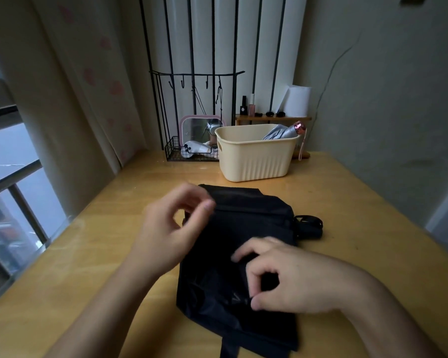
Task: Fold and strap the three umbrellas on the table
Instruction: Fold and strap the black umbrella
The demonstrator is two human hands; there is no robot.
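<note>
A black umbrella (246,223) lies collapsed on the wooden table (93,254), its loose fabric spread toward me and its black handle with a wrist loop (309,226) at the right. My right hand (282,277) rests on the fabric's near part and pinches a fold between thumb and fingers. My left hand (176,228) hovers at the fabric's left edge, blurred, with fingers curled loosely; whether it holds cloth is unclear. A silver umbrella (282,133) with a pink handle leans inside the cream basket (254,161) at the back.
Behind the basket stand a small wooden shelf (272,118) with bottles and a paper roll. A wire rack (192,151) and pink-framed mirror sit at the back left. A curtain and window border the table's left edge; a wall is on the right.
</note>
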